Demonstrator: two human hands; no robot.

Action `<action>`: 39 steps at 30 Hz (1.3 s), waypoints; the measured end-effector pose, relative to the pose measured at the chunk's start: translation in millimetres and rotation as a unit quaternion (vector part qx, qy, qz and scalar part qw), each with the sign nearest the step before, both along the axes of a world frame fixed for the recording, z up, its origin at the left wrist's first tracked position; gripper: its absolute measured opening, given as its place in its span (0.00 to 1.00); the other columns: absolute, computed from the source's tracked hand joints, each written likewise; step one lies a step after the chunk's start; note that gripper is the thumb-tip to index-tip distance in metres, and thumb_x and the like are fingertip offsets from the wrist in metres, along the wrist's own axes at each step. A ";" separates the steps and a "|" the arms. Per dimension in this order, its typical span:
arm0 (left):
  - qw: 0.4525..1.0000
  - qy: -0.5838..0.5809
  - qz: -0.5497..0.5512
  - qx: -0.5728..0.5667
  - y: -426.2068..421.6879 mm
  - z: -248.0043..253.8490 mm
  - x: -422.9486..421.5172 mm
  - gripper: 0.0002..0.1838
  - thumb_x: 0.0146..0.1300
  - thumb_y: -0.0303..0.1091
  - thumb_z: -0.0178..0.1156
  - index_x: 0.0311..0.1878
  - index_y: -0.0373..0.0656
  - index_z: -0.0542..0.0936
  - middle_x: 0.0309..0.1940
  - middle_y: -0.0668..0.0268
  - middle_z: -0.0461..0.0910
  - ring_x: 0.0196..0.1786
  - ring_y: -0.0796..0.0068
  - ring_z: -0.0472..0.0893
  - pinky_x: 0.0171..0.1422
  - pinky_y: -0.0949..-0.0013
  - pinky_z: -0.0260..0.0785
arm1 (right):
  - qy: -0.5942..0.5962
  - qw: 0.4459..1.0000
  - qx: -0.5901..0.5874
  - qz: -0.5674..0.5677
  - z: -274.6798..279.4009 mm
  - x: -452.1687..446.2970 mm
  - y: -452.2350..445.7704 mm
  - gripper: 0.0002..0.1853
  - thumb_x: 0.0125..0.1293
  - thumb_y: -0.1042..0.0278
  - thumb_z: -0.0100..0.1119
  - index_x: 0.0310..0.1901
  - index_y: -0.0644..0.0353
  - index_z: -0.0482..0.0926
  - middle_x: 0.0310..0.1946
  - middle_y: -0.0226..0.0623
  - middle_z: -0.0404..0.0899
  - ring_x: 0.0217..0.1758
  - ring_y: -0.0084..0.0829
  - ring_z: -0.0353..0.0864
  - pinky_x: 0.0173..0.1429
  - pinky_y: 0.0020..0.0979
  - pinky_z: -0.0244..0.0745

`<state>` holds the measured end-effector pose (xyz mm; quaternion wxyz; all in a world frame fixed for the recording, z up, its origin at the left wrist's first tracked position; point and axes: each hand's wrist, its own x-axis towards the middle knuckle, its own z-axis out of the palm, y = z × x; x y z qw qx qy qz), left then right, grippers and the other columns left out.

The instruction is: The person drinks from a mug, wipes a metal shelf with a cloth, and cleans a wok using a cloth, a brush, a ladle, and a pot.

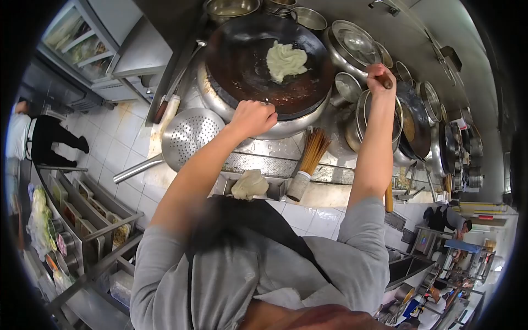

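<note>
My left hand [254,117] is closed on the near rim of a large dark wok [236,60] sitting on a round metal burner ring. In the wok lies a soft, pale greenish-white heap of food [286,61]. My right hand [379,78] is raised over the pots to the right, wrapped round a wooden handle [388,83]. I cannot make out the head of that utensil. Just beyond this hand is a round metal pot [356,44]. Below my right forearm sits a strainer ring over a pot [360,118].
A perforated skimmer [192,137] lies left of the wok. A bamboo brush [309,165] and a crumpled cloth [250,185] lie along the near edge. Ingredient trays [82,220] stand at left. A second wok [415,121] is at right. Other people are farther off.
</note>
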<state>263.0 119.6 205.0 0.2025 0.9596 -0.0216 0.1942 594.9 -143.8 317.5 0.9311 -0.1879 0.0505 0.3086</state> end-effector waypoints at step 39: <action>0.998 -0.070 0.005 0.001 1.5 -4.6 -11.8 0.14 0.58 0.46 0.60 0.27 0.45 0.78 0.22 0.61 0.81 0.27 0.57 0.82 0.31 0.54 0.73 | -0.043 0.992 0.074 0.095 1.9 -23.8 -24.4 0.14 0.61 0.83 0.49 0.48 0.71 0.61 0.24 0.30 0.66 0.22 0.20 0.67 0.22 0.21 0.67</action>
